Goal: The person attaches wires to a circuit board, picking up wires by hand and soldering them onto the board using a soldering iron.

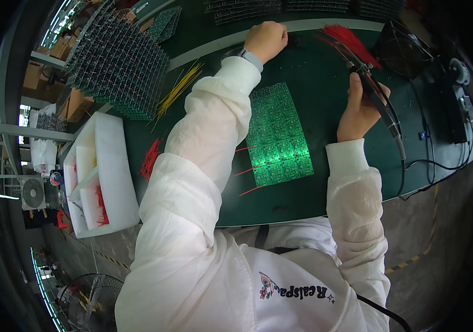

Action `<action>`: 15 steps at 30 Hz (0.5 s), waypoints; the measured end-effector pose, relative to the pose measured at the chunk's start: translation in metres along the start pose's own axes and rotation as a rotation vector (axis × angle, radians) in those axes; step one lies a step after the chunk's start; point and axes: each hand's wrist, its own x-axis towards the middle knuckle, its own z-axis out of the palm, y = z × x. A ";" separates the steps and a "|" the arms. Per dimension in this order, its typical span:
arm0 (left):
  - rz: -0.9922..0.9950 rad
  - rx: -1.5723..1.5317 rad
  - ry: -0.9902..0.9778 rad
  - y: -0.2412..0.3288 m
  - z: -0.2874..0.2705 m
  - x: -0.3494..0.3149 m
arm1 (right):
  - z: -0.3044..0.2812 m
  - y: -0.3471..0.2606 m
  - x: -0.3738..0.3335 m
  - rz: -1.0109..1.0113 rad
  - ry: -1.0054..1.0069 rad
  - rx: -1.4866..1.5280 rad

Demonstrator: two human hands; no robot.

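White sleeves (189, 177) are filling the space nearest the camera, my left one reaching far across the green table (302, 202) and overlapping the left side of the circuit board (280, 133). That green board is lying flat in front of me, between my two arms, and three thin red wires (246, 171) are sticking out past its lower left edge. My left grip (267, 41) is curling into a fist beyond the board's far end, near a pale strip; I cannot tell whether it is holding anything. My right grip (358, 113) is closing around a black-handled tool (373, 91), off to the right of the board, with the thumb lying along it and the metal end pointing away from me. Just beyond that end, a bunch of red wires (352, 44) is fanning out beside a black fan (402, 50). Yellow wires (180, 88) are lying left of my forearm, near a tall stack of boards (117, 66). Closer in, a smaller red bundle (149, 159) is resting beside a white foam box (117, 171).
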 end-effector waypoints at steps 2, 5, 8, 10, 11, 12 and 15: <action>0.013 -0.018 0.011 0.000 -0.002 -0.001 | -0.004 0.001 0.001 0.036 -0.017 -0.019; 0.025 -0.127 0.117 -0.003 -0.010 -0.003 | -0.004 -0.001 0.000 0.077 -0.037 -0.031; 0.024 -0.277 0.225 -0.002 -0.028 -0.012 | 0.000 -0.002 -0.002 0.045 -0.019 -0.021; 0.010 -0.334 0.242 0.009 -0.048 -0.030 | -0.001 -0.004 -0.003 0.011 -0.009 -0.016; 0.009 -0.452 0.275 0.022 -0.057 -0.045 | -0.009 -0.008 -0.004 0.060 -0.043 -0.047; 0.000 -0.551 0.313 0.030 -0.071 -0.068 | -0.009 -0.011 -0.008 0.118 -0.088 -0.061; -0.117 -0.508 0.282 0.058 -0.093 -0.136 | -0.013 -0.030 -0.021 0.242 -0.240 0.008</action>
